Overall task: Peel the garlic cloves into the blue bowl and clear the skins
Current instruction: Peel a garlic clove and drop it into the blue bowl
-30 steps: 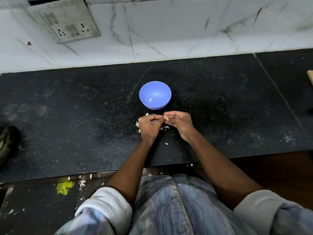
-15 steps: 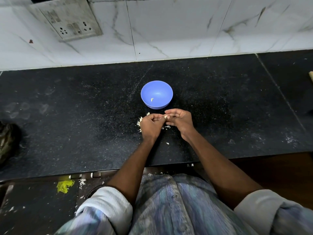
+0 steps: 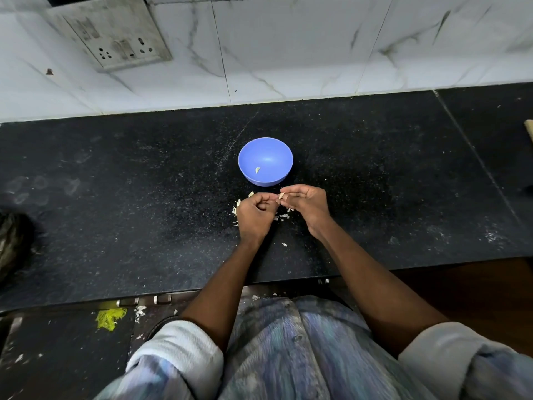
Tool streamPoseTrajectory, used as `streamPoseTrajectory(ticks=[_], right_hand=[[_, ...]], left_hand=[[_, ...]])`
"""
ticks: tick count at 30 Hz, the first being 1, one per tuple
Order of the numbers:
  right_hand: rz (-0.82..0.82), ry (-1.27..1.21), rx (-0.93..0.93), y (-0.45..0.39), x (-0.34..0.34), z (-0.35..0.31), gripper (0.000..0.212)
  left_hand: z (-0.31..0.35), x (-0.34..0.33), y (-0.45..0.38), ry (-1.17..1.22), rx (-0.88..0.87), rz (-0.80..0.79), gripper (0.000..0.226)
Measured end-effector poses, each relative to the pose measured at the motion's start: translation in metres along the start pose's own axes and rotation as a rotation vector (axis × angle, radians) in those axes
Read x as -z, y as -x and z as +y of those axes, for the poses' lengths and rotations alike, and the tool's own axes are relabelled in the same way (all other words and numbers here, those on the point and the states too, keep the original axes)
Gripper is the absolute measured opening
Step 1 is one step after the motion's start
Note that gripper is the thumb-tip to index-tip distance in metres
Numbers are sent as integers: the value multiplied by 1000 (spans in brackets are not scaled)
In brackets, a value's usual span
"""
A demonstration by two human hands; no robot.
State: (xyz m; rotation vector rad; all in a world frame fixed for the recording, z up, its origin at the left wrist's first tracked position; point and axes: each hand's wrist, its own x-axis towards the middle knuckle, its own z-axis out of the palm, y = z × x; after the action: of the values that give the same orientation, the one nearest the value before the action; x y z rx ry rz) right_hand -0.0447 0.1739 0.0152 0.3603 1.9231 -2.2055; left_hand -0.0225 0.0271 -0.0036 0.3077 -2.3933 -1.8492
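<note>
The blue bowl (image 3: 265,160) stands on the black counter (image 3: 115,197), and one peeled clove (image 3: 257,170) lies inside it. Just in front of the bowl my left hand (image 3: 255,216) and my right hand (image 3: 307,204) meet with curled fingers. Between their fingertips they pinch a small garlic clove (image 3: 280,196), mostly hidden by the fingers. Pale garlic skins (image 3: 237,207) lie on the counter to the left of my left hand, and more skins (image 3: 284,217) lie between the two hands.
A marble tiled wall with a switch panel (image 3: 115,33) rises behind the counter. A dark object (image 3: 11,241) sits at the counter's left edge. A pale item (image 3: 529,127) pokes in at the far right. The counter's front edge (image 3: 144,295) runs just before my body.
My hands stay joined in front of the bowl. The fingers have shifted a little on the clove. The bowl has not moved.
</note>
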Motion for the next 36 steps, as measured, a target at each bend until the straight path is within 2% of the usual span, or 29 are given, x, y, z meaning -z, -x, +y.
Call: streamPoseTrajectory(ticks=[5, 10, 13, 19, 36], right_hand=[[-67, -14, -53, 1, 2, 0, 19], [-54, -82, -105, 3, -1, 1, 22], [-28, -68, -103, 4, -1, 2, 21], [12, 6, -45, 3, 1, -3, 21], [-4, 111, 14, 7, -5, -6, 19]], left_hand=[[0, 1, 1, -96, -98, 37, 10], [1, 1, 2, -182, -146, 51, 14], [2, 1, 2, -177, -130, 30, 15], [0, 2, 0, 45, 49, -5, 14], [3, 1, 3, -24, 22, 38, 2]])
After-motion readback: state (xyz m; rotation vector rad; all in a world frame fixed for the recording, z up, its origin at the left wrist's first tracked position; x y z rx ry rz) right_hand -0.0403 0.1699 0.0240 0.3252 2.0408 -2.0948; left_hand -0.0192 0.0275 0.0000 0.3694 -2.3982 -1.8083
